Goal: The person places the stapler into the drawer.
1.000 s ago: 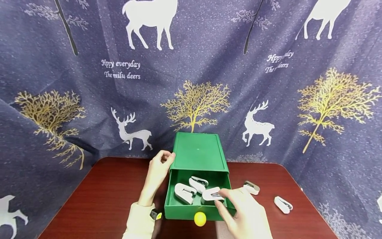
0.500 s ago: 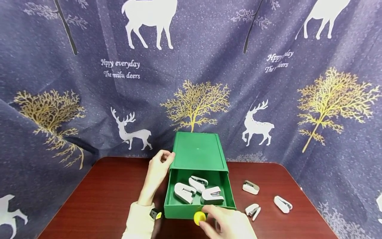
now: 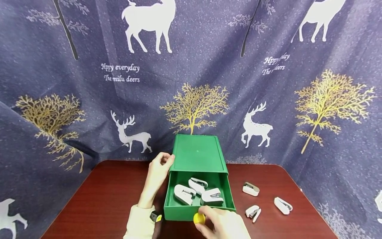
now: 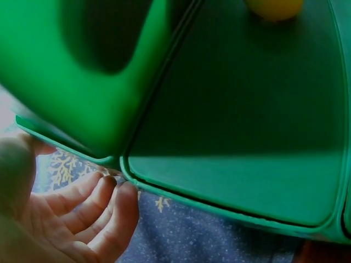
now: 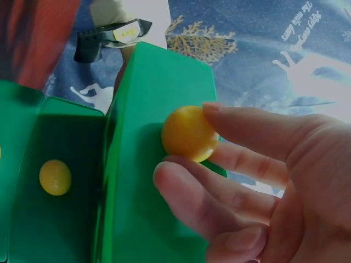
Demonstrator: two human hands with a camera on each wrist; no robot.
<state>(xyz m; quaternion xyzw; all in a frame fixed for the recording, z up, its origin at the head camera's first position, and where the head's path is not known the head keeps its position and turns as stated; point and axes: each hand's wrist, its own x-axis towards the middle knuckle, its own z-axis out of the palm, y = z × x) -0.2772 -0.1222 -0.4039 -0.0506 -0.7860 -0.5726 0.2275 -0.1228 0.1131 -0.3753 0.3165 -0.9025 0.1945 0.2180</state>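
Note:
A green drawer cabinet (image 3: 198,151) stands at the table's far middle with its top drawer (image 3: 179,212) pulled out. Inside lie three white staplers (image 3: 183,194), two towards the front and one behind. At the drawer's front, my right hand (image 3: 225,222) pinches the round yellow knob (image 5: 189,134) between thumb and index finger. My left hand (image 3: 159,167) touches the cabinet's left side near the top; in the left wrist view its loosely bent fingers (image 4: 123,213) rest against the edge.
On the table (image 3: 113,199) to the right lie three more staplers: one beige-topped (image 3: 251,189), one white (image 3: 283,205), one nearer with its jaws spread (image 3: 253,212). A second yellow knob (image 5: 55,178) marks a lower drawer front. A patterned cloth (image 3: 194,66) hangs behind.
My right hand has left the front right stapler in the drawer, moved left and nearer, and taken hold of the yellow knob. The nearest table stapler is uncovered. My left hand keeps its place.

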